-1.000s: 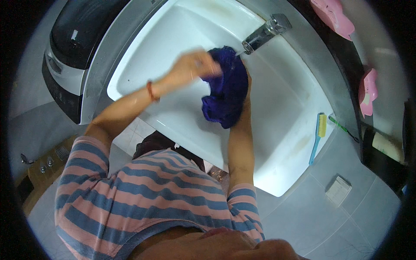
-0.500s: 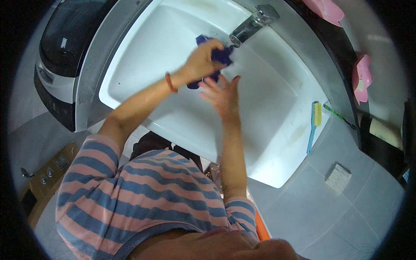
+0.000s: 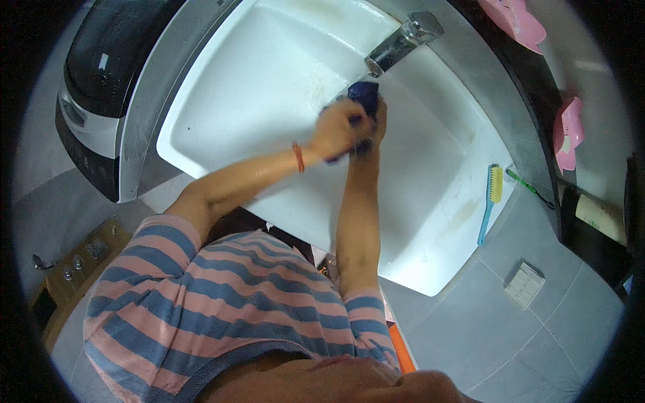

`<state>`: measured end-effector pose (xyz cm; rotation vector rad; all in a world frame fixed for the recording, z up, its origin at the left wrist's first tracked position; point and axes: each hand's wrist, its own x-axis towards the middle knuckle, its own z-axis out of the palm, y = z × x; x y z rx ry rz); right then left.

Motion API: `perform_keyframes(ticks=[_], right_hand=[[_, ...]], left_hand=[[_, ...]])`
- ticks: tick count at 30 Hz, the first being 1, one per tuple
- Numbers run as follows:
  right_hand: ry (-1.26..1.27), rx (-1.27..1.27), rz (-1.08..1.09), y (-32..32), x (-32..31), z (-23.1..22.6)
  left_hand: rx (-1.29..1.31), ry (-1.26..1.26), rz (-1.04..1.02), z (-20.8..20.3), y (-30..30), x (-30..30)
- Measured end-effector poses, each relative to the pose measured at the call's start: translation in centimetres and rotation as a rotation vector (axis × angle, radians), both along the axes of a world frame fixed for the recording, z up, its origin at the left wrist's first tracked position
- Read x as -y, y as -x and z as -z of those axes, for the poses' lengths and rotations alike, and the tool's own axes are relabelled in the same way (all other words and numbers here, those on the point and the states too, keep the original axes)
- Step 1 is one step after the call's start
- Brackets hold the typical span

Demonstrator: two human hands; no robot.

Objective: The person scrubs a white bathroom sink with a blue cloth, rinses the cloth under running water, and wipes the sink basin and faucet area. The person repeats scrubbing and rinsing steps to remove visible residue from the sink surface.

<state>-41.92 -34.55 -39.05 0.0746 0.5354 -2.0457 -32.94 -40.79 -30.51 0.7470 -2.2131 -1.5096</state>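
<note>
A dark blue cloth (image 3: 363,96) is bunched between my two hands, just below the chrome faucet (image 3: 403,46) and over the white sink (image 3: 222,101). My left hand (image 3: 341,127), with a red bracelet at the wrist, closes on the cloth from above and is blurred by motion. Behind and under the cloth, my right hand (image 3: 381,122) grips it from the right side. Only the outer edge of that hand shows; the cloth and my left hand cover most of its fingers. Pale streaks, which look like water, show on the basin beside the cloth.
A blue brush with yellow bristles (image 3: 494,191) lies on the sink's right rim. Beyond it are a green toothbrush (image 3: 531,188) and pink flower-shaped holders (image 3: 568,134). A black and silver appliance (image 3: 101,87) stands at the left. A floor drain cover (image 3: 524,285) is at lower right.
My left hand has moved right and down with the cloth. My right hand, open and apart below it earlier, has moved up and right and now takes hold of the cloth.
</note>
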Motion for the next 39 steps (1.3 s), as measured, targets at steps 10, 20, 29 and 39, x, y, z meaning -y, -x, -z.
perform_keyframes(ticks=[10, 20, 29, 39], right_hand=[[-0.580, -0.341, 0.114, -3.1, 0.3, -8.6], [-0.061, 0.120, 0.056, -4.8, 0.5, -9.0], [0.160, 0.184, -0.059, -1.8, -0.1, -0.6], [-0.611, -0.594, 0.270, -3.9, -1.1, -9.7]], left_hand=[[0.058, -0.237, 0.017, 1.4, 2.2, 9.9], [0.027, 0.178, 0.133, -4.2, -1.9, -1.5], [-0.037, 0.160, 0.066, -0.8, 0.2, -1.4], [0.154, -1.189, 0.072, 0.6, -2.0, 6.7]])
